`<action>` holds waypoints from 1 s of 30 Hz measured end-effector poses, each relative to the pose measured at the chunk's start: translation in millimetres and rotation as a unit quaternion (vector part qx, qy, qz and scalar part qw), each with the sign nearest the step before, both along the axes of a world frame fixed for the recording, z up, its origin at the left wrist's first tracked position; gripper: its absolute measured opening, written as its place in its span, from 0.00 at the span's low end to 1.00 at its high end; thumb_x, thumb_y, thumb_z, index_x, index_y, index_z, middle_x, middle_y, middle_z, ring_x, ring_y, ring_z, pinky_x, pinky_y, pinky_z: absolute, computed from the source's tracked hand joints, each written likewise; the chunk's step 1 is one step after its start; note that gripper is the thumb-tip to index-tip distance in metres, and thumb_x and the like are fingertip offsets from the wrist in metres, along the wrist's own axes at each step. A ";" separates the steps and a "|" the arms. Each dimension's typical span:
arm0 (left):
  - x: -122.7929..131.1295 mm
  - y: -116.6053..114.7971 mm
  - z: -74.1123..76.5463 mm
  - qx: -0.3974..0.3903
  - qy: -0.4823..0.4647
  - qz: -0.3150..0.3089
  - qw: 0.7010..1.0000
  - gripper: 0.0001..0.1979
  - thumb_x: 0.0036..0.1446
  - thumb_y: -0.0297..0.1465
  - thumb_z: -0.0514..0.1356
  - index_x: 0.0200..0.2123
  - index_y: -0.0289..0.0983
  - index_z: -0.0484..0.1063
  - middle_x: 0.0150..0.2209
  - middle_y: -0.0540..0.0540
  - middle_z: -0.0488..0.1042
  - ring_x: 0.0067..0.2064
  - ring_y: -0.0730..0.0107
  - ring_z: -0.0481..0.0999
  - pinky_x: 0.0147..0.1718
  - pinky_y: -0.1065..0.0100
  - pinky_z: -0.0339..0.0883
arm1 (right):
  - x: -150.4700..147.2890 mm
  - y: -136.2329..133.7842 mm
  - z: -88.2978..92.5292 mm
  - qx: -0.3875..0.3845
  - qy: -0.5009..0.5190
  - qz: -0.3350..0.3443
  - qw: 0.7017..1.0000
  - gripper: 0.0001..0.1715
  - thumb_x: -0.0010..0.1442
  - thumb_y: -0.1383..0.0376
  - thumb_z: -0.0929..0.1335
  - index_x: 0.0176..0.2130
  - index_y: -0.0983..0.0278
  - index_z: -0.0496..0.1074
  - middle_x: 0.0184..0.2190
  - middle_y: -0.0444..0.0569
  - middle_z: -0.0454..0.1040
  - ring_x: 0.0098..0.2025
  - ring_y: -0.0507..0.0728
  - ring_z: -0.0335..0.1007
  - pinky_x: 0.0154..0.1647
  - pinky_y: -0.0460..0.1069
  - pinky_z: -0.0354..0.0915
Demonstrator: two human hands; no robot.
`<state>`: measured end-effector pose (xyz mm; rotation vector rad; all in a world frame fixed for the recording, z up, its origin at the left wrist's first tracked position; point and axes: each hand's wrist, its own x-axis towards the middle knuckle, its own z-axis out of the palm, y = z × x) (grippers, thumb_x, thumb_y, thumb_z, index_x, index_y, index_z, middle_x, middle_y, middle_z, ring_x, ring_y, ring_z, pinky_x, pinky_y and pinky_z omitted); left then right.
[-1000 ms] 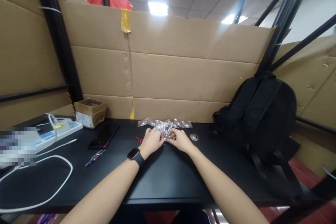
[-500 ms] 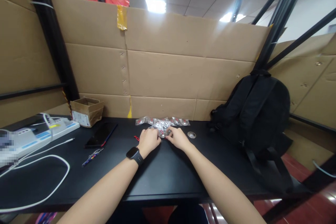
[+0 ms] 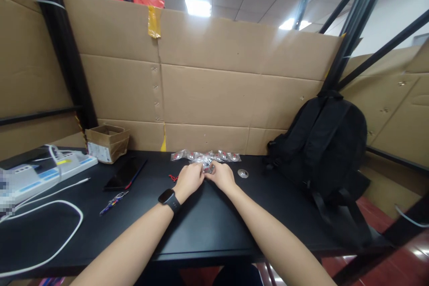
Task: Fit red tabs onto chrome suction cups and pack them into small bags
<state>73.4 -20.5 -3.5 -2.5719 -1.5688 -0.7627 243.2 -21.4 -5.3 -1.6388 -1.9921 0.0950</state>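
Note:
My left hand (image 3: 190, 181), with a dark watch on its wrist, is closed at the fingertips on a small shiny clear plastic packet (image 3: 209, 169). From the other side my right hand (image 3: 222, 178) pinches the same packet; my fingers hide much of it, and what is inside is too small to make out. Just behind my hands lies a row of clear packets (image 3: 178, 155) with red bits in them. A round silvery disc (image 3: 243, 173) lies right of my right hand. Left of my left hand is a small red cord (image 3: 173, 178).
On the left of the black table (image 3: 208, 237) are an open cardboard box (image 3: 109, 143), a phone (image 3: 125, 173), a beaded strap (image 3: 114, 202), a power strip (image 3: 63, 170) and a white cable (image 3: 80, 219). A black backpack (image 3: 331, 143) stands at right. Cardboard walls (image 3: 214, 94) enclose the back.
My right hand has shifted slightly left, so the two hands are closer together over the packet. The whole view has moved a little.

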 end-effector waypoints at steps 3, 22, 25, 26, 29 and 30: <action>-2.6 2.4 -0.4 -0.009 -0.049 -0.024 0.998 0.06 0.60 0.25 0.55 0.34 0.38 0.71 0.37 0.43 0.78 0.39 0.63 0.78 0.38 0.68 0.63 | 9.4 -0.8 0.5 -0.031 0.031 0.048 0.998 0.17 0.54 0.58 0.75 0.43 0.57 0.73 0.29 0.41 0.81 0.35 0.55 0.79 0.35 0.45 0.62; -7.7 7.2 0.8 -0.031 -0.132 -0.061 0.989 0.06 0.55 0.24 0.57 0.30 0.39 0.73 0.32 0.46 0.79 0.35 0.63 0.78 0.36 0.68 0.62 | 3.2 -2.2 6.0 0.118 -0.190 0.099 0.970 0.17 0.62 0.60 0.71 0.48 0.61 0.67 0.41 0.52 0.80 0.43 0.61 0.76 0.40 0.50 0.61; -9.7 6.6 2.7 -0.036 -0.139 -0.082 0.986 0.06 0.56 0.24 0.58 0.31 0.39 0.73 0.33 0.46 0.80 0.36 0.64 0.78 0.37 0.69 0.63 | 8.6 -5.1 6.7 0.106 -0.179 0.101 0.973 0.20 0.60 0.60 0.72 0.50 0.60 0.65 0.42 0.50 0.79 0.42 0.60 0.76 0.39 0.49 0.61; -9.7 5.7 3.3 -0.038 -0.140 -0.098 0.985 0.06 0.56 0.24 0.58 0.31 0.39 0.73 0.34 0.46 0.80 0.37 0.64 0.78 0.37 0.69 0.63 | 8.5 -5.1 5.9 0.104 -0.180 0.093 0.974 0.19 0.61 0.61 0.71 0.49 0.60 0.66 0.41 0.50 0.79 0.42 0.60 0.76 0.39 0.49 0.61; -8.0 2.2 5.0 -0.049 -0.144 -0.140 0.978 0.06 0.59 0.26 0.57 0.32 0.38 0.73 0.35 0.46 0.80 0.36 0.66 0.78 0.38 0.70 0.64 | 3.4 -2.8 2.0 0.112 -0.179 0.070 0.975 0.13 0.63 0.62 0.69 0.48 0.60 0.67 0.40 0.52 0.79 0.43 0.61 0.76 0.41 0.50 0.61; -7.4 1.2 5.6 -0.053 -0.144 -0.154 0.976 0.06 0.59 0.26 0.57 0.32 0.38 0.73 0.34 0.47 0.80 0.36 0.66 0.78 0.38 0.70 0.64 | 1.5 -1.8 0.8 0.117 -0.173 0.061 0.976 0.12 0.64 0.63 0.68 0.47 0.61 0.67 0.40 0.52 0.79 0.43 0.61 0.75 0.42 0.50 0.61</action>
